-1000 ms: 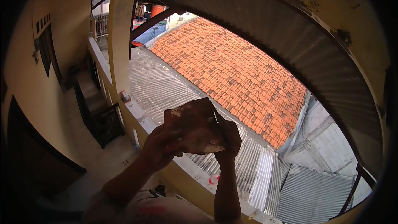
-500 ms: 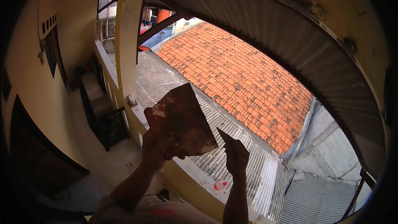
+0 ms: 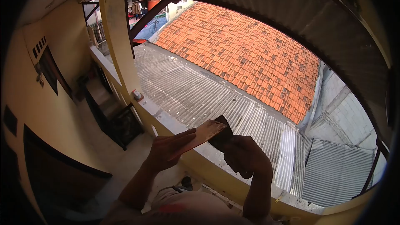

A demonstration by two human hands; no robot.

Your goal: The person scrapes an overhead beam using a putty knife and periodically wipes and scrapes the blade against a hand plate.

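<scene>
My left hand [image 3: 164, 152] grips a flat board [image 3: 202, 134], seen nearly edge-on, with a pale, scraped-looking patch towards its far end. My right hand [image 3: 250, 156] is closed around a dark flat scraper [image 3: 222, 133]. Its blade overlaps the far end of the board and seems to touch it. The right fingers hide the scraper's handle. Both hands are in front of my torso, near the balcony ledge.
A balcony ledge [image 3: 160, 116] runs past me, with a small container [image 3: 137, 94] beside the pillar [image 3: 113, 37]. A yellow-handled tool [image 3: 280, 196] lies on its nearer stretch. Beyond are a corrugated roof [image 3: 187, 85] and orange tiles [image 3: 250, 54]. A black railing [image 3: 104, 121] stands left.
The board has turned from broad face showing to nearly edge-on and come lower. My right hand has brought the scraper up to the board's end. The whole view has shifted.
</scene>
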